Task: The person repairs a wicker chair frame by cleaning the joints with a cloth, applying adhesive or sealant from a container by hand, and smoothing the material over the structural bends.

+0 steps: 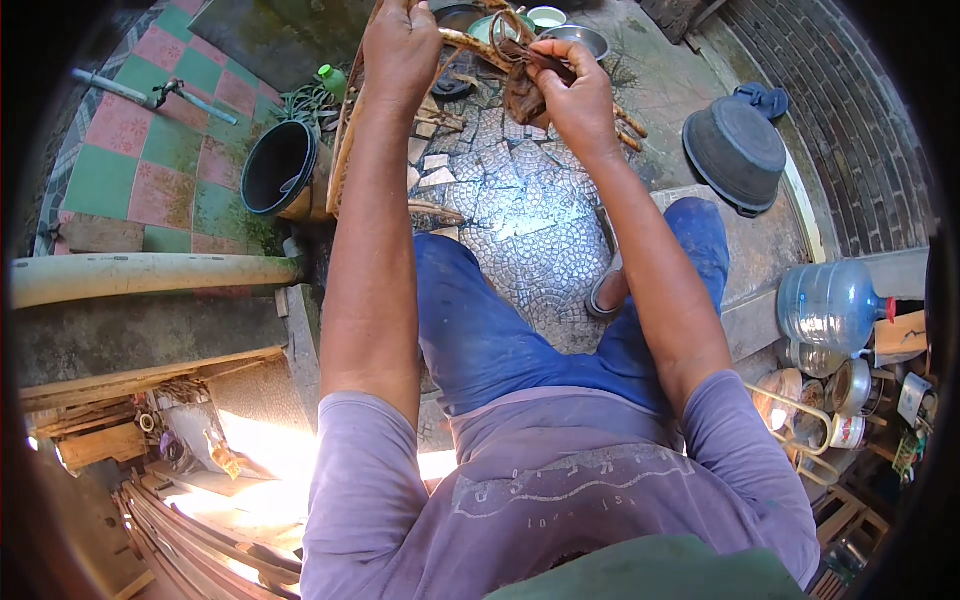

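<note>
My right hand [575, 100] pinches a dark brown strip [553, 62] between thumb and fingers. Beside it, a crumpled brown piece [522, 95] and thin curled loops hang around a light wooden stick [472, 45]; whether it is cloth or fibre I cannot tell. My left hand [400, 50] is closed at the top edge, left of the stick's end. What those fingers hold is hidden. Another long wooden piece [346, 150] runs down beside my left forearm.
Bowls [585, 40] stand at the far side. A black bucket [278, 170] is on the left, near a tap [165, 92] and a thick pipe [150, 278]. On the right are an upturned dark tub [735, 155], a large water bottle [828, 305] and stacked pots [850, 385].
</note>
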Available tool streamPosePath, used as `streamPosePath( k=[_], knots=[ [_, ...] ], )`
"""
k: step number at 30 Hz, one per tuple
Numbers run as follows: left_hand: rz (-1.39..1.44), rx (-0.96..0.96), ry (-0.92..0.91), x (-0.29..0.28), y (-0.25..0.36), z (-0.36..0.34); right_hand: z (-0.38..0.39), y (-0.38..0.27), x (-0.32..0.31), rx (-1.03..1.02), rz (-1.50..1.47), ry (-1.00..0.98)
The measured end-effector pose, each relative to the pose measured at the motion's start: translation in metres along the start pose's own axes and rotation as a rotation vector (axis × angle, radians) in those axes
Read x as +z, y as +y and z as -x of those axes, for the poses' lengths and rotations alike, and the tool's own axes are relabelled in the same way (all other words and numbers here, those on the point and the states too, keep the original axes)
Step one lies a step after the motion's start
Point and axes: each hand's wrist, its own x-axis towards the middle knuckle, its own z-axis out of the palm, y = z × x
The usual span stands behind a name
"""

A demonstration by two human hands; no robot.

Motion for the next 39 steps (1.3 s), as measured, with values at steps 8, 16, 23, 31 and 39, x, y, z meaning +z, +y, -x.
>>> streamPosePath(
  k=[8,16,23,31,39],
  knots=[
    [-0.126,-0.094,0.068,0.018,0.013,0.002,0.012,-0.001,-0.007,0.061,-0.003,0.114],
    [-0.095,-0.103,0.044,0.018,0.021,0.006,0.021,0.006,0.0,0.184,-0.282,0.306],
    [-0.089,-0.114,0.059,0.014,0.016,0.006,0.034,-0.011,0.034,0.119,-0.239,0.231],
    [-0.087,-0.024,0.043,0.023,0.01,0.004,0.047,0.003,0.028,0.198,-0.151,0.306],
    [-0.023,-0.005,0.028,0.027,0.014,0.003,0.046,0.007,0.023,0.207,-0.19,0.272]
  ],
)
